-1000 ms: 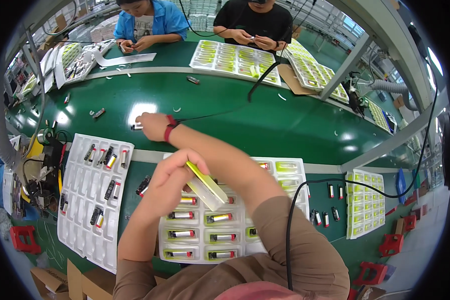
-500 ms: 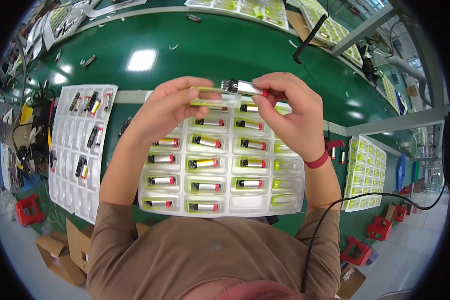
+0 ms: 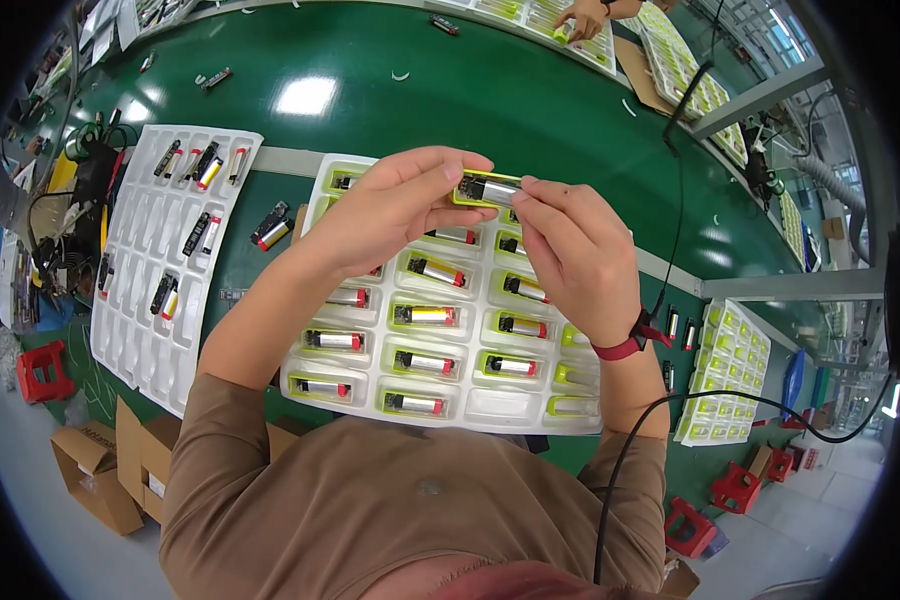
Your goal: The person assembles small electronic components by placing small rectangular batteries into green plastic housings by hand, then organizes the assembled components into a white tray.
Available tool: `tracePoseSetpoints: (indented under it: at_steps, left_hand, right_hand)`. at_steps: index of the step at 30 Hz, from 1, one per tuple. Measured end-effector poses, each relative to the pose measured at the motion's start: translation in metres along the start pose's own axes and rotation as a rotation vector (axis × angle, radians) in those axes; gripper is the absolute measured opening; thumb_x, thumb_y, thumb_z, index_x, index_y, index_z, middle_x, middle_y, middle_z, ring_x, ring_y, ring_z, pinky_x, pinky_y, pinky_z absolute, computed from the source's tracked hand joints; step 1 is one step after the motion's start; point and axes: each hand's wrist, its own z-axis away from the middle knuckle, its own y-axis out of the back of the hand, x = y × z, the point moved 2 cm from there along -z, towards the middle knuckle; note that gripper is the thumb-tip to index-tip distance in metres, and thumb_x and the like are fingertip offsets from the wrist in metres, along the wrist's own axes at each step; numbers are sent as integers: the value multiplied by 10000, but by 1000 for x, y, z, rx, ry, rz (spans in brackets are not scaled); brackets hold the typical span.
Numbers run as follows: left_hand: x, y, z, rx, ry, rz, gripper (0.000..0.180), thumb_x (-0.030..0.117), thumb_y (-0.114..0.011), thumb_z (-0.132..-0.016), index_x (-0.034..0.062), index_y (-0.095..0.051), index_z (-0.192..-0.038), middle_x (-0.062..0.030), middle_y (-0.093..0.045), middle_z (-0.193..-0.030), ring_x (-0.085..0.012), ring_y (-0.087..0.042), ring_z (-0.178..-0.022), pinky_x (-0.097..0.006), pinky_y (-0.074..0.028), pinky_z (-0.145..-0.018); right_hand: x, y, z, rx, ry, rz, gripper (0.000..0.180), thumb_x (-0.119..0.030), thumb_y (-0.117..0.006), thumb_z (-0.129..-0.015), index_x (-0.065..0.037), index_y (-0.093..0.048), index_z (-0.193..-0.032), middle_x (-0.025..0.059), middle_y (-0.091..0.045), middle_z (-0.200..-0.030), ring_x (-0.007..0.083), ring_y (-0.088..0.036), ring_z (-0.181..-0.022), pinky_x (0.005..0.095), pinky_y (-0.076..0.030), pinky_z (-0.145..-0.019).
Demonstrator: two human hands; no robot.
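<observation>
Both hands' fingertips pinched a small yellow-framed cell [image 3: 487, 188], left hand [image 3: 395, 210] and right hand [image 3: 570, 255] gripping opposite ends just above the white tray [image 3: 530, 412]. Probably fitting or checking it; next, seating it needs an open pocket.

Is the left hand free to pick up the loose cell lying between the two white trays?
Probably not: the left hand and right hand both pinch a yellow-cased cell. The loose cell lies uncovered.
</observation>
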Motion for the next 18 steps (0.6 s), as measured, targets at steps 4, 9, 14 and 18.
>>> tracePoseSetpoints:
  at_steps: [4, 9, 14, 18]
  left_hand:
    - [3, -2, 1, 2, 3, -34, 383, 218, -447, -1104, -40, -521, -1377, 12, -557, -904, -243, -683, -1128, -330, -541, -1034]
    - [0, -1, -2, -5, 4, -42, 379, 217, -447, -1105, -39, -521, -1374, 4, -584, -973, -250, -683, -1125, -326, -543, -1030]
    - [-2, 0, -1, -14, -15, -46, 393, 271, -420, -1116, -33, -539, -1335, -120, -631, -1230, -194, -675, -1115, -299, -551, -994]
    - [-3, 0, -1, -3, -24, -79, 396, 282, -425, -1115, -29, -545, -1328, -111, -635, -1217, -189, -677, -1109, -299, -548, -995]
  right_hand:
    - [1, 2, -1, -3, 0, -11, 251, 65, -735, -801, 5, -710, -1042, 132, -714, -1055, 283, -695, -897, 349, -571, -742]
    - [4, -1, -2, 11, 9, -33, 253, 64, -726, -812, 9, -711, -1059, 138, -710, -1061, 284, -695, -900, 347, -572, -742]
    - [2, -1, 0, -16, 37, -4, 259, 72, -719, -811, 20, -708, -1064, 146, -704, -1062, 289, -694, -902, 348, -572, -737]
    - [2, -2, 4, -21, 39, 36, 275, 80, -717, -800, 24, -706, -1068, 148, -699, -1064, 290, -693, -906, 352, -573, -736]
